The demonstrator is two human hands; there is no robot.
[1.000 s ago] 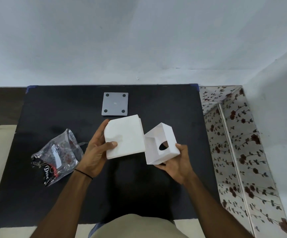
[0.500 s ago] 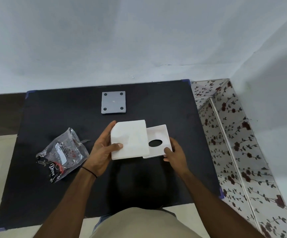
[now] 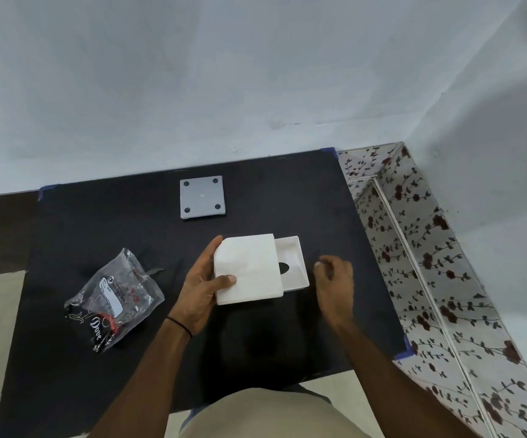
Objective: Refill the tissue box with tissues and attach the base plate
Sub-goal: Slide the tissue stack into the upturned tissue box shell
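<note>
A white stack of tissues (image 3: pixel 249 268) is held from the left side in my left hand (image 3: pixel 203 286), thumb on top. It overlaps the left part of the white tissue box (image 3: pixel 293 263), which lies open side up on the black mat (image 3: pixel 98 222) with its oval slot showing in the bottom. My right hand (image 3: pixel 335 279) hovers just right of the box, blurred, fingers loosely curled, holding nothing. The grey square base plate (image 3: pixel 202 197), with a dark round pad at each corner, lies flat farther back on the mat.
A crumpled clear plastic wrapper (image 3: pixel 113 298) with dark print lies on the mat to the left of my left hand. A floral-patterned ledge (image 3: pixel 413 263) runs along the mat's right side. A pale wall rises behind the mat.
The box went from tilted in my right hand to lying on the mat. My right hand let go of it and drew back to the right. The tissue stack moved over the box.
</note>
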